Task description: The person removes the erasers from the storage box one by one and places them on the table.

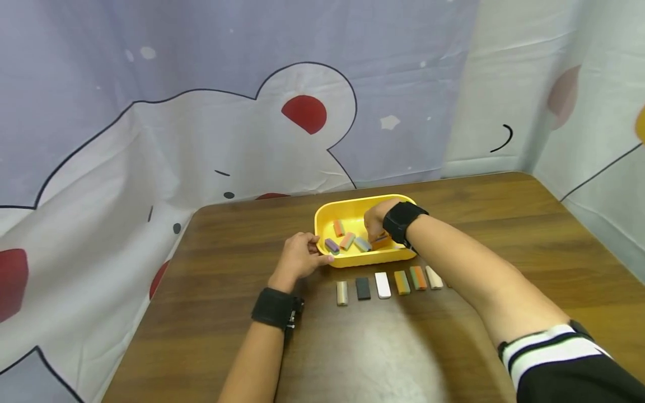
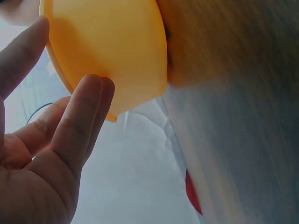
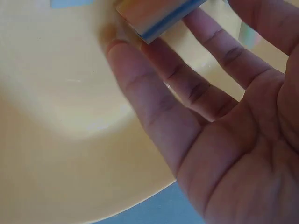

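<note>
My left hand [image 1: 299, 254] is at the left end of a yellow tray [image 1: 363, 259], thumb at the near corner. Its straight fingers [image 2: 77, 121] lie against the tray's outer wall in the left wrist view. Reaching down inside the tray is my right hand [image 1: 377, 221], its fingertips around a striped orange-and-blue block [image 3: 161, 14], which covers some of them in the right wrist view. Left of it in the tray lie a grey-blue block [image 1: 362, 244], an orange-and-green block [image 1: 347, 241], a purple block [image 1: 332, 245] and a red-orange block [image 1: 339, 228].
A row of small blocks stands along the tray's near side: beige [image 1: 342, 293], black [image 1: 363, 288], white [image 1: 382, 285], two striped ones [image 1: 401, 282] and cream [image 1: 434, 277]. My right forearm hides the row's right end. A printed curtain [image 1: 227, 145] hangs behind the wooden table [image 1: 227, 268].
</note>
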`<control>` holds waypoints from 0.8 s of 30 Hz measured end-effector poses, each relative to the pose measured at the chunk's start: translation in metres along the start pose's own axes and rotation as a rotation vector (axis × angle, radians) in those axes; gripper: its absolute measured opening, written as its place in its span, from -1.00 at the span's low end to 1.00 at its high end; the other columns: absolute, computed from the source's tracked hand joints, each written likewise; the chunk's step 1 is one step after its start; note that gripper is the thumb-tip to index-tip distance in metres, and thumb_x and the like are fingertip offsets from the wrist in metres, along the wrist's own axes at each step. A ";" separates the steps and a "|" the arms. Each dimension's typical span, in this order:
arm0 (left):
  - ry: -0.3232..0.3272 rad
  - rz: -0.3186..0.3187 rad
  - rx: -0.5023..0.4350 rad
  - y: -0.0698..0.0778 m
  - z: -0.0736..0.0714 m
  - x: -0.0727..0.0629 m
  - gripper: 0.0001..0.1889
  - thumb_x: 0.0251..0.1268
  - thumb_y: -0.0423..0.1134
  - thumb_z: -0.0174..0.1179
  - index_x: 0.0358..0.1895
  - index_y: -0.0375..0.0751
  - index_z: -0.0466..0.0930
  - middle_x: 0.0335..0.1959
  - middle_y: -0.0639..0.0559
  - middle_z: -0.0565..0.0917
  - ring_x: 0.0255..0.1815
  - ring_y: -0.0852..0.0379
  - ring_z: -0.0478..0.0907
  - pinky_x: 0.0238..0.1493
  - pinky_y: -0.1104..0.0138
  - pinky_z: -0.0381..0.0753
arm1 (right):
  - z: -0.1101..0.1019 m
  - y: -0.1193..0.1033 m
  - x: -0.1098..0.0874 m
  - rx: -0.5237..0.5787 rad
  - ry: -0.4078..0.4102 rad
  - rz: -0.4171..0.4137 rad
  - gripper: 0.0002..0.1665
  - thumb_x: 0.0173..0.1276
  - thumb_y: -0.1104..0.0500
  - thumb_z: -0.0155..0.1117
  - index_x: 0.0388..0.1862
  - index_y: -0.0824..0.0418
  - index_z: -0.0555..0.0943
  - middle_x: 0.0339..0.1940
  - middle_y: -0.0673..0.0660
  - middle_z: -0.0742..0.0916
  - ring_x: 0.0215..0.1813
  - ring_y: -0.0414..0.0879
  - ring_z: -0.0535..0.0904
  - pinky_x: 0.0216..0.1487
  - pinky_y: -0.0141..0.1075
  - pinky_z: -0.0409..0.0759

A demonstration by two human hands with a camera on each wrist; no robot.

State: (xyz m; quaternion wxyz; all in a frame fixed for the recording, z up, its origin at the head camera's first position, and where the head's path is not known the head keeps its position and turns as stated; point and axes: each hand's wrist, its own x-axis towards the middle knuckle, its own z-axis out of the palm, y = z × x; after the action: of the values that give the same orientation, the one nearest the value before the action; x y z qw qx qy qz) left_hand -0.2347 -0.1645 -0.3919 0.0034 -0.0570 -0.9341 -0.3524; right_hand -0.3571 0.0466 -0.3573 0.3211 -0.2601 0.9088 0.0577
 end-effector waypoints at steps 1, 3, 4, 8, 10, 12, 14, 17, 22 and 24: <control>0.003 -0.002 0.003 0.000 0.000 0.000 -0.36 0.00 -0.15 0.52 0.11 -0.47 0.54 -0.15 -0.16 0.54 -0.13 0.00 0.59 -0.13 0.31 0.63 | 0.000 -0.001 0.001 -0.001 0.003 -0.003 -0.46 0.27 0.12 0.22 -0.87 0.00 0.26 -0.80 -0.06 0.25 -0.72 -0.19 0.01 -0.59 -0.35 0.07; 0.005 -0.010 0.006 0.000 0.000 -0.001 -0.36 0.00 -0.15 0.52 0.11 -0.46 0.54 -0.15 -0.15 0.53 -0.13 0.01 0.59 -0.13 0.32 0.63 | 0.000 -0.002 0.002 -0.015 0.016 -0.005 -0.47 0.25 0.14 0.19 -0.88 -0.01 0.25 -0.81 -0.07 0.27 -0.72 -0.20 0.04 -0.59 -0.35 0.08; 0.003 -0.012 0.006 0.000 0.001 -0.001 -0.37 0.00 -0.15 0.52 0.11 -0.45 0.54 -0.15 -0.14 0.53 -0.13 0.02 0.59 -0.13 0.32 0.63 | 0.001 -0.002 0.002 -0.019 0.024 -0.005 -0.47 0.25 0.13 0.20 -0.88 -0.01 0.26 -0.82 -0.07 0.28 -0.73 -0.20 0.07 -0.60 -0.36 0.11; -0.004 0.001 0.003 0.003 0.003 -0.001 -0.36 0.00 -0.13 0.52 0.11 -0.46 0.54 -0.15 -0.14 0.54 -0.14 0.02 0.59 -0.14 0.33 0.63 | 0.005 0.000 0.000 -0.086 0.069 0.013 -0.47 0.20 0.07 0.26 -0.90 -0.04 0.27 -0.84 -0.10 0.31 -0.74 -0.23 0.15 -0.63 -0.38 0.17; -0.011 0.017 -0.003 0.005 0.005 0.002 -0.36 0.00 -0.13 0.52 0.11 -0.47 0.54 -0.16 -0.15 0.55 -0.15 0.01 0.59 -0.15 0.34 0.63 | 0.008 0.005 -0.003 -0.093 0.091 0.012 -0.48 0.15 0.10 0.28 -0.90 -0.04 0.27 -0.84 -0.10 0.31 -0.75 -0.23 0.15 -0.65 -0.39 0.14; -0.016 0.026 -0.013 0.007 0.008 0.004 -0.35 0.00 -0.13 0.52 0.10 -0.48 0.54 -0.16 -0.16 0.54 -0.15 0.01 0.60 -0.16 0.34 0.63 | 0.010 0.009 -0.005 -0.093 0.101 0.008 -0.51 0.10 0.16 0.25 -0.92 -0.04 0.28 -0.86 -0.11 0.32 -0.77 -0.24 0.14 -0.67 -0.40 0.12; -0.021 0.019 -0.019 0.008 0.009 0.005 -0.35 0.00 -0.13 0.52 0.11 -0.47 0.54 -0.14 -0.16 0.54 -0.14 0.01 0.60 -0.16 0.35 0.63 | 0.011 0.010 -0.008 -0.091 0.105 0.000 -0.52 0.08 0.21 0.22 -0.92 -0.04 0.27 -0.86 -0.11 0.31 -0.77 -0.25 0.13 -0.68 -0.41 0.11; -0.022 0.008 -0.022 0.009 0.009 0.005 -0.35 0.00 -0.13 0.52 0.12 -0.45 0.53 -0.12 -0.16 0.54 -0.13 0.02 0.60 -0.15 0.35 0.63 | 0.012 0.009 -0.011 -0.086 0.100 -0.004 -0.53 0.05 0.27 0.16 -0.93 -0.03 0.27 -0.87 -0.11 0.30 -0.78 -0.25 0.11 -0.69 -0.42 0.12; -0.021 0.009 -0.013 0.010 0.009 0.006 -0.35 0.00 -0.14 0.52 0.12 -0.45 0.53 -0.13 -0.15 0.53 -0.12 0.02 0.59 -0.14 0.34 0.63 | 0.012 0.008 -0.013 -0.080 0.090 -0.001 -0.53 0.03 0.29 0.16 -0.94 -0.03 0.27 -0.87 -0.11 0.30 -0.78 -0.25 0.11 -0.69 -0.42 0.11; -0.020 0.012 -0.008 0.010 0.009 0.006 -0.36 0.00 -0.14 0.52 0.12 -0.45 0.53 -0.13 -0.15 0.53 -0.13 0.02 0.59 -0.14 0.34 0.63 | 0.012 0.008 -0.013 -0.086 0.091 -0.001 -0.54 0.03 0.29 0.14 -0.94 -0.03 0.27 -0.87 -0.12 0.30 -0.78 -0.25 0.10 -0.69 -0.42 0.10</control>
State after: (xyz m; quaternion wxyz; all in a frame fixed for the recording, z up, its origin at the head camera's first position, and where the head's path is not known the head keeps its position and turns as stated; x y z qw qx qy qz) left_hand -0.2392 -0.1502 -0.3918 -0.0042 -0.0661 -0.9324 -0.3554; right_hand -0.3463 0.0620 -0.3590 0.2677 -0.2764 0.9191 0.0846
